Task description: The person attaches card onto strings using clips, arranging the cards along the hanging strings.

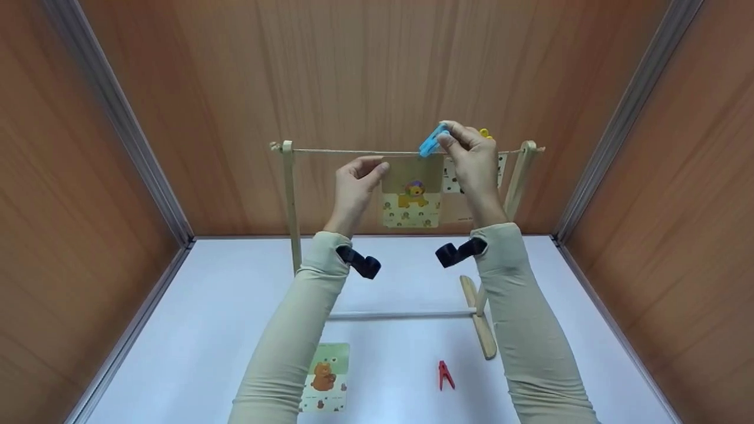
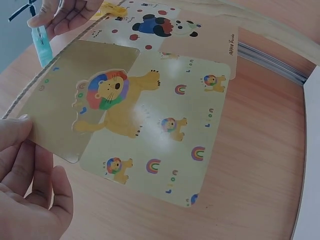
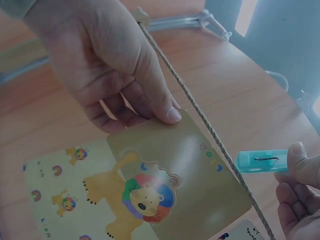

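My left hand (image 1: 357,191) pinches a top corner of a lion card (image 1: 412,203) between thumb and fingers. The card, tan above and pale with small lions below, hangs upright along a twine line (image 1: 339,151). My right hand (image 1: 476,168) pinches a light-blue clothespin (image 1: 433,140) by its handle end. The tip of the clothespin is right at the twine, near the card's other top corner, in the right wrist view. Beside the lion card hangs a panda card (image 2: 220,37), partly covered by it, with a yellow clothespin (image 2: 112,10) at its top.
Wooden posts (image 1: 290,200) hold the twine at both ends, joined low down by a white bar (image 1: 406,315) and standing on a wooden foot (image 1: 486,335). On the white table lie a red clothespin (image 1: 445,375) and a bear card (image 1: 330,380), partly behind my left sleeve. Wood-grain panels enclose the table.
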